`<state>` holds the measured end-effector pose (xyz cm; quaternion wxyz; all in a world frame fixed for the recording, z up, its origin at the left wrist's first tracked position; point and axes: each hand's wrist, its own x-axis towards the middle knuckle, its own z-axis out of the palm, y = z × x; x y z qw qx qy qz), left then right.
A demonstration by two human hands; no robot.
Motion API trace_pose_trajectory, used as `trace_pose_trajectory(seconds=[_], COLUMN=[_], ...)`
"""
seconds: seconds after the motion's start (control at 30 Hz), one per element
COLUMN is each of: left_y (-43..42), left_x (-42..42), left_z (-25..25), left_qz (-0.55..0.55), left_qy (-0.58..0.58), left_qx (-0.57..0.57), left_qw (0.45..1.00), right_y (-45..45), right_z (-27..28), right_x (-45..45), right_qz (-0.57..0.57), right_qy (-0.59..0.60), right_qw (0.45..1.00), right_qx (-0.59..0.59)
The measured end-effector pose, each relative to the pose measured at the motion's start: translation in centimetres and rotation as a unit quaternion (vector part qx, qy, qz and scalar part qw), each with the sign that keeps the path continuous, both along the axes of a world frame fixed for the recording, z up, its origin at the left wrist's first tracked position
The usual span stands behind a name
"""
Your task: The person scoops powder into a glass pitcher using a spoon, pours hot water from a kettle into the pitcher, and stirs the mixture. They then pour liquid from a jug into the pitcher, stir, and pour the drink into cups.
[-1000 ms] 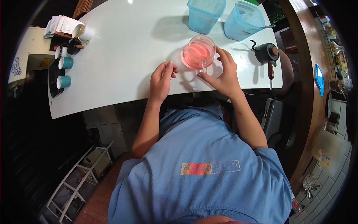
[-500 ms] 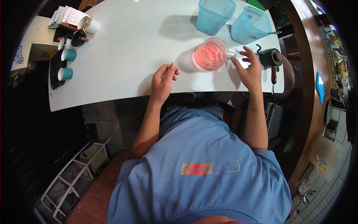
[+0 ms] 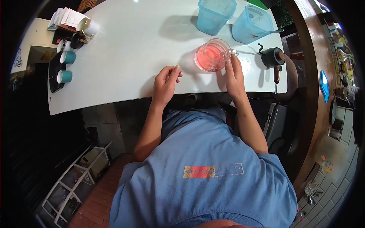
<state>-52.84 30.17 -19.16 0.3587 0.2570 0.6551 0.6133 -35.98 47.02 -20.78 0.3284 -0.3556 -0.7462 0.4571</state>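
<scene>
A clear glass jug (image 3: 208,60) of pink liquid stands upright on the white table, its small glass handle (image 3: 234,52) pointing right. My right hand (image 3: 235,76) is at the jug's right side, with the fingers closed around the handle and the thumb near the glass. Part of the grip is hidden behind the fingers. To the left of the jug, my left hand (image 3: 166,80) hovers by the table's front edge. Its fingers are curled in with the thumb against them, and no object shows in it.
Two light-blue plastic containers (image 3: 215,28) stand beyond the jug, the right one with a utensil handle. A black gooseneck kettle (image 3: 271,57) is at the right. Teal cups (image 3: 65,76) sit at the left near a dark tray (image 3: 56,84). Farther back are a white mug (image 3: 88,27) and papers.
My right hand has moved left from beside the handle and closed in on it. The handle has turned slightly away from me. My left hand has stayed put.
</scene>
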Motion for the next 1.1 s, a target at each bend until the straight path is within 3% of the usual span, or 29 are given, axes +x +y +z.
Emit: trace_pose_trajectory(seconds=[0.1,0.17,0.3,0.37,0.5,0.57,0.63,0.7,0.87,1.1], left_y=[-0.1,-0.2,-0.7,-1.0,-1.6,-1.8,-2.0,-2.3,-2.8,-2.3], left_x=[0.1,0.1,0.2,0.1,-0.1,-0.3,-0.5,-0.6,-0.7,-0.8], left_z=[0.1,0.2,0.1,0.1,0.0,0.0,0.0,0.3,0.3,0.6], left_qz=[-0.001,0.000,0.009,0.012,0.023,0.029,0.035,0.052,0.070,0.067], left_qy=[-0.003,-0.005,-0.014,-0.013,-0.009,-0.009,-0.011,-0.008,-0.041,-0.051], left_qx=[0.000,0.002,0.001,-0.001,0.008,0.005,0.002,0.002,0.003,0.003], left_qw=[1.000,1.000,1.000,1.000,1.000,1.000,0.999,0.999,0.997,0.996], right_y=[1.1,2.2,2.8,2.2,1.3,1.0,0.8,1.2,1.8,1.9], right_z=[0.5,0.1,-0.2,-0.2,-0.4,-0.3,0.4,1.1,5.2,5.6], right_x=[-1.3,-2.2,-3.7,-4.3,-5.3,-5.5,-4.4,-2.9,-0.7,0.4], right_qz=[0.014,0.088,0.039,0.035,-0.004,0.020,0.043,0.041,0.022,0.058], right_qy=[-0.004,0.143,0.115,0.229,0.224,0.172,0.157,0.160,0.201,0.160], right_qw=[1.000,0.967,0.986,0.953,0.954,0.981,0.984,0.974,0.955,0.967], right_qx=[0.011,-0.193,-0.111,-0.197,-0.199,-0.090,-0.068,-0.153,-0.216,-0.188])
